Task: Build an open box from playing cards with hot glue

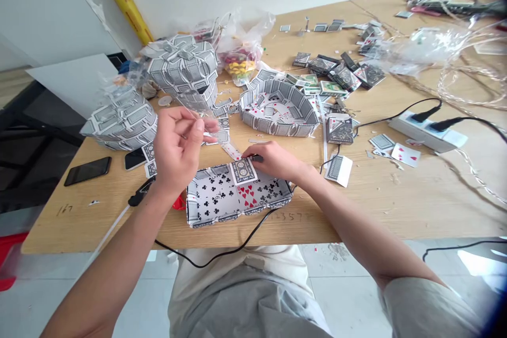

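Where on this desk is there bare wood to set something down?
Bare wood lies right of the card tray, between the folded card and the power strip, running to the front edge. A smaller patch sits below the black phone. The back middle, around the oval card basket and card boxes, is crowded.

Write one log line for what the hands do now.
left hand: pinching folded card | right hand: pressing card tray rim | table: loose cards

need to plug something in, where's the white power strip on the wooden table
In the head view the white power strip lies on the right side of the wooden table, with two black plugs in it, just right of the loose playing cards.
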Tool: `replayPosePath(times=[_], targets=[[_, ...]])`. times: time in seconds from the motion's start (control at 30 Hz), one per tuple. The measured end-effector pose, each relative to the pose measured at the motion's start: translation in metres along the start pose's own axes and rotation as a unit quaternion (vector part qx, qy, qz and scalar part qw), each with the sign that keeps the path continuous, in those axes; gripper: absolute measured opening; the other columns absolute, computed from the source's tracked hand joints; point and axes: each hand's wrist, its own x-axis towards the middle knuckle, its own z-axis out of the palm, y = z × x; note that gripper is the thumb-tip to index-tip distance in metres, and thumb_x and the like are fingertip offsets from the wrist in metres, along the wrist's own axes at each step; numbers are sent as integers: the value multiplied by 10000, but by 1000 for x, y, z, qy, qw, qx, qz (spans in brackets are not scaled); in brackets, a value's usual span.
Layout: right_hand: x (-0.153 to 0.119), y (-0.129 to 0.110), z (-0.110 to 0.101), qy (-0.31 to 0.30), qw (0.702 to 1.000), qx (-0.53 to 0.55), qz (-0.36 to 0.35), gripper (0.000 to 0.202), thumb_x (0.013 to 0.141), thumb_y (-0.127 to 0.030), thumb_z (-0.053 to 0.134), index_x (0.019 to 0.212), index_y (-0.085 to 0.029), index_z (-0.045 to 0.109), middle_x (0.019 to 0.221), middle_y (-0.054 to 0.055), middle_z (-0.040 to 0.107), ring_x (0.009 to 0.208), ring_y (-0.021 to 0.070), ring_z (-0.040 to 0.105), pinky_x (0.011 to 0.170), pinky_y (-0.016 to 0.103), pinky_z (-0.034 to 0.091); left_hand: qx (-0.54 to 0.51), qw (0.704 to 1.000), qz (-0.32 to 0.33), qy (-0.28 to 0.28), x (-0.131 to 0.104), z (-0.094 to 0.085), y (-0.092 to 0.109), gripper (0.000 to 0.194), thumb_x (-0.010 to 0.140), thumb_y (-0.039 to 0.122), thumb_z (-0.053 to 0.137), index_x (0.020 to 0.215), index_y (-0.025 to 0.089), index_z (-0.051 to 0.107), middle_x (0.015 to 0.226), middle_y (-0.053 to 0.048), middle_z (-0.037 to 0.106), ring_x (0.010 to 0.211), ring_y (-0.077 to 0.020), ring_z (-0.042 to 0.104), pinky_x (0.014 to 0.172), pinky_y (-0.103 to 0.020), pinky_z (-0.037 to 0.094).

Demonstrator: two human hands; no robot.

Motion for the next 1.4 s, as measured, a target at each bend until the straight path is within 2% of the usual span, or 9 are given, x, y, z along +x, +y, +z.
replayPosePath(times=[0.13,0.43,0.57,0.73,0.9,1.07,1.23,1.4], targets=[[0,2,1,-1,1000,-6,2,294,944,-105,625,1131,-193,834,1078,85,848,951,232,779,875,351,542,14,1000,-11,-15,-11,6,-3,166,1100,386,644,1117,274,522,1020,-17,834,885,-184,833,696,-313,726],[0,4,1,-3,1000,-6,0,301,937,-113,608,1120,-195,833,1088,81,848,962,235,775,883,358,536,33,999,-9,-41,-11,4,-13,191,1079,376,650,1147,272,506,998,-18,822,894,-190,835,685,-296,708],[0,4,2,-2,1000,-11,4,304,930,-116,609,1114,-206,833,1092,76,848,976,239,779,894,356,540,79,991,-23,-102,-11,7,-16,276,997,312,749,1183,248,555,994,-17,820,911,-189,840,783,-295,705],[1,4,3,-7,1000,-20,4,322,930,-105,592,1128,-189,831,1113,96,845,992,250,781,900,363,546,140,974,-4,-179,-7,7,-11,102,1032,296,701,1099,220,708,1106,-61,837,989,-196,827,923,-334,689],[1,4,3,-10,999,-40,-1,320,938,-105,585,1120,-208,827,1076,77,835,978,236,770,888,351,536,133,965,-60,-219,-7,7,-15,114,1053,313,644,1071,214,696,1074,-80,842,983,-211,830,886,-350,701],[1,5,4,-11,999,-47,-3,311,947,-115,585,1119,-214,823,1067,70,831,959,230,764,876,347,526,112,967,-75,-216,-13,10,-23,132,1054,335,628,1063,214,680,1054,-77,838,957,-200,827,891,-343,695],[1,5,5,-12,998,-58,2,306,952,-111,591,1133,-203,820,1072,86,823,953,237,760,848,351,520,150,947,-98,-267,-19,17,-33,157,1041,334,651,1054,223,760,1004,-41,853,841,-179,795,841,-325,659],[1,4,5,-24,998,-55,4,338,962,-96,571,1164,-210,817,1072,82,825,959,233,760,858,353,516,154,947,-103,-264,-23,21,-41,187,1055,334,632,1078,223,780,1092,-48,859,951,-201,804,896,-344,633]])
